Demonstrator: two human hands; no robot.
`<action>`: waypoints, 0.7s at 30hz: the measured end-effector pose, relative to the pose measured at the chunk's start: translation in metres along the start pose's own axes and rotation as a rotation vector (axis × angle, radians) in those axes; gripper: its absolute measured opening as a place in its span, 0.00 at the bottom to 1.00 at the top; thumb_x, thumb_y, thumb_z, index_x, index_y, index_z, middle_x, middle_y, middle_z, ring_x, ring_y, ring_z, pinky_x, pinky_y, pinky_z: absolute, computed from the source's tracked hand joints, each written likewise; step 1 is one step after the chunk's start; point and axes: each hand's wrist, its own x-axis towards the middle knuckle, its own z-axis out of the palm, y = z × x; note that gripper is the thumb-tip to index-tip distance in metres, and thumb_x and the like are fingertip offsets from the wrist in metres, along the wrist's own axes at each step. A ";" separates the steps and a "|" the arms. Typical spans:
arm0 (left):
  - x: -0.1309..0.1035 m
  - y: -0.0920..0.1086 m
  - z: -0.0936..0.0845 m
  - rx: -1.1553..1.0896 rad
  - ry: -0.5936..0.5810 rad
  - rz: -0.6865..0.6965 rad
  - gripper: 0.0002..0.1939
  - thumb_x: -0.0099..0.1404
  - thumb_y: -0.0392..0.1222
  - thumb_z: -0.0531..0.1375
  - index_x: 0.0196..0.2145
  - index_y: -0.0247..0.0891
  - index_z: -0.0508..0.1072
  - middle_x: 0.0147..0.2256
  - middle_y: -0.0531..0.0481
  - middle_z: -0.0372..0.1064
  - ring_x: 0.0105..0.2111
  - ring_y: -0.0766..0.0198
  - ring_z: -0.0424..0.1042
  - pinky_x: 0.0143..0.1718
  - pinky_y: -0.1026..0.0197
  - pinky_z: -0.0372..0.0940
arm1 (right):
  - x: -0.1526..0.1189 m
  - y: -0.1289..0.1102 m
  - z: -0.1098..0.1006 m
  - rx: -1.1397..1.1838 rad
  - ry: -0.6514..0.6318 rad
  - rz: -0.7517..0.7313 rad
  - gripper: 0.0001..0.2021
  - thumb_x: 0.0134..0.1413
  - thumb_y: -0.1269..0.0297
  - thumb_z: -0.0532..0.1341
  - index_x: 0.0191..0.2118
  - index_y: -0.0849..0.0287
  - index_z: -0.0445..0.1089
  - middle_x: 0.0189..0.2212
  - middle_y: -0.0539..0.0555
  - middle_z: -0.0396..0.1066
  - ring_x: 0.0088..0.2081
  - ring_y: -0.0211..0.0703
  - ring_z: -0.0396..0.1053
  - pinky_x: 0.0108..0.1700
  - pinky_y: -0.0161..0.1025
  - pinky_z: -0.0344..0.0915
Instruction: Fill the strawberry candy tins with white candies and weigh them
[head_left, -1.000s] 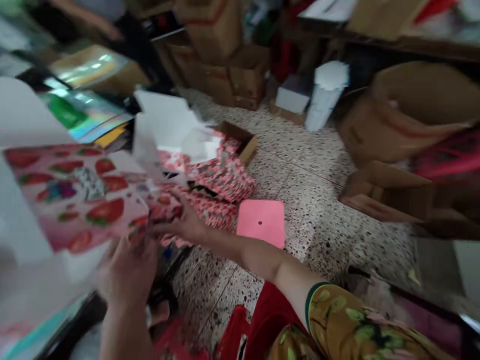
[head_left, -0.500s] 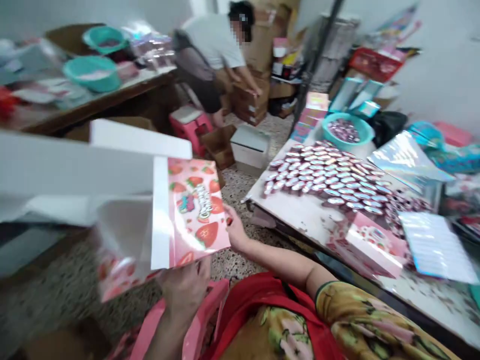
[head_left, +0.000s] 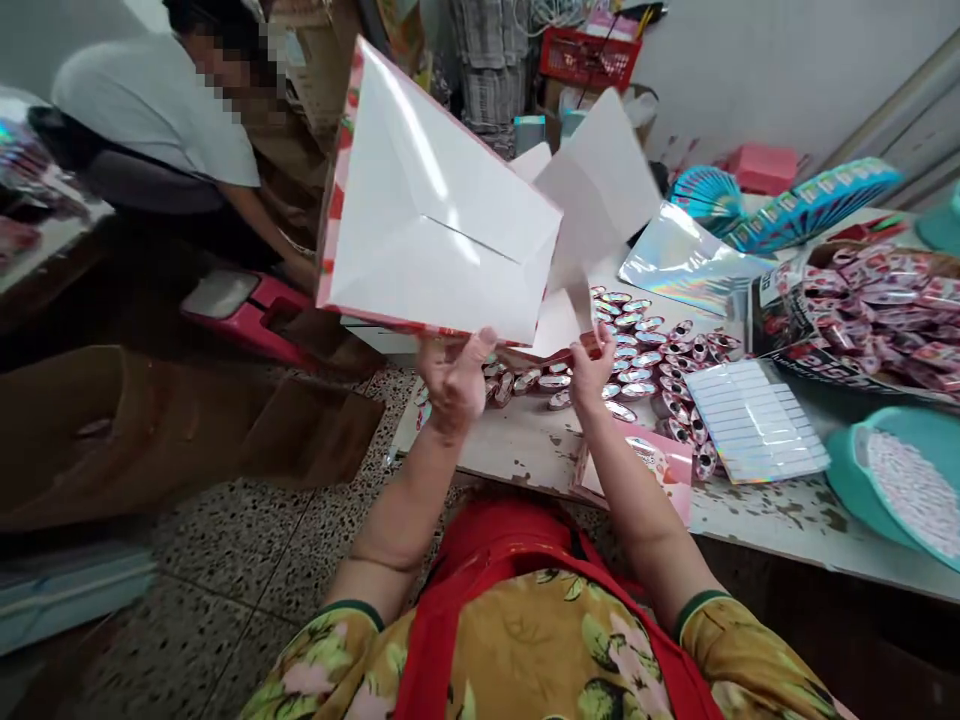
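Observation:
A cardboard display box (head_left: 442, 220), white on the face toward me with strawberry-printed pink edges, is held up in the air between my hands. My left hand (head_left: 456, 380) grips its lower edge, the thumb pressed on the white face. On the other side, my right hand (head_left: 592, 372) pinches the lower part near the open end, where white flaps (head_left: 600, 180) stick out to the right. Below and behind the box, rows of small shiny oval-topped pink packs (head_left: 637, 375) stand on the table. A flat pink strawberry box (head_left: 652, 465) lies partly behind my right forearm.
The white table (head_left: 510, 445) has its front edge just ahead of me. On it are clear-wrapped striped sheets (head_left: 754, 420), a carton of pink packs (head_left: 885, 310) and a teal basin (head_left: 862, 480). At left, a person (head_left: 150, 130) bends over near a pink stool (head_left: 262, 310) and brown cartons (head_left: 180, 410).
My view has swung right toward the table. The box has moved from the left to above the table's edge and turned, its white face now toward me, both hands still on it.

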 end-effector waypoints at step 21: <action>0.069 -0.191 -0.062 1.281 -0.999 -0.062 0.15 0.72 0.30 0.49 0.48 0.31 0.73 0.46 0.36 0.76 0.46 0.55 0.78 0.49 0.53 0.70 | 0.133 0.067 -0.065 -0.434 0.582 0.193 0.05 0.57 0.69 0.53 0.40 0.54 0.59 0.34 0.52 0.64 0.29 0.36 0.67 0.34 0.44 0.69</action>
